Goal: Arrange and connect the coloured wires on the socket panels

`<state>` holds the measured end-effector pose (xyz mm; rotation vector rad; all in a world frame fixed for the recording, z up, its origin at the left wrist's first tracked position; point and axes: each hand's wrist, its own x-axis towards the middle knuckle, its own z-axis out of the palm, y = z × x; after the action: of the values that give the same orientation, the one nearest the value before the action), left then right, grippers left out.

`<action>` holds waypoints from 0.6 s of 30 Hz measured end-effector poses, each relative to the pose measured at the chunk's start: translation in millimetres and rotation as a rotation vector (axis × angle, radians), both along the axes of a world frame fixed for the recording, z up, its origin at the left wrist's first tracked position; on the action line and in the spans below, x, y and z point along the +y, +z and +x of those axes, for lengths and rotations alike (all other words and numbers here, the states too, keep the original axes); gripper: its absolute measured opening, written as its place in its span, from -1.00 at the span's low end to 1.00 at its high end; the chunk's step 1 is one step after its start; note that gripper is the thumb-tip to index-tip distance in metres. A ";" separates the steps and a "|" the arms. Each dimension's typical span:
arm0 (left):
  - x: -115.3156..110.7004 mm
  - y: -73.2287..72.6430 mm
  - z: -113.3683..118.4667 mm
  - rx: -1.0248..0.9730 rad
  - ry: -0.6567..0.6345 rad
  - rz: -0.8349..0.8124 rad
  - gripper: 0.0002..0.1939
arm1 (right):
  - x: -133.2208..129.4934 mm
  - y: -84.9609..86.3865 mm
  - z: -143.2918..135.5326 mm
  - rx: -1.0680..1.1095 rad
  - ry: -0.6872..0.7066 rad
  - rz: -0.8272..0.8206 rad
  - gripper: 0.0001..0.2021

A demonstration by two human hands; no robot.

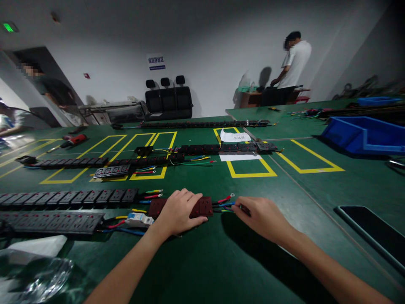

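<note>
My left hand [180,211] lies across a dark red socket strip [206,206], its fingers curled over the far side and its thumb along the near edge. From the strip's right end come red, blue and green wires [223,205]. The red one ends in a bare ring terminal [232,195]. My right hand [257,215] pinches the ends of the blue wires between thumb and forefinger; their tips are hidden. Left of the strip sits a white circuit breaker [139,219] with yellow, red and blue wires. Two black socket strips [76,200] lie further left.
More socket strips [202,148] lie across the green table [202,261], among yellow tape outlines. A phone [373,232] and blue bin [363,137] are at right. A clear plastic container [34,274] sits front left, a red power tool [74,140] behind. Several people stand beyond.
</note>
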<state>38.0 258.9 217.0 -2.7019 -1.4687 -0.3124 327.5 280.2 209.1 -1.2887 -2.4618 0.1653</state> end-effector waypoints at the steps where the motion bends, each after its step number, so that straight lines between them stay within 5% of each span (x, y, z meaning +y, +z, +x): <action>1: 0.0 0.0 0.0 -0.003 -0.001 0.001 -0.32 | -0.1 0.2 0.0 0.004 0.003 0.001 -0.72; 13: -0.7 0.9 0.4 0.001 0.004 0.011 -0.32 | -0.5 2.5 0.0 0.003 -0.001 -0.042 -0.76; 18: -0.8 1.6 -1.2 -0.009 -0.005 0.019 -0.31 | 1.0 4.7 1.3 0.021 0.045 -0.092 -0.95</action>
<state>36.7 258.1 218.5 -2.6943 -1.4537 -0.3378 328.8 281.1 213.8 -1.2624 -2.4925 0.3046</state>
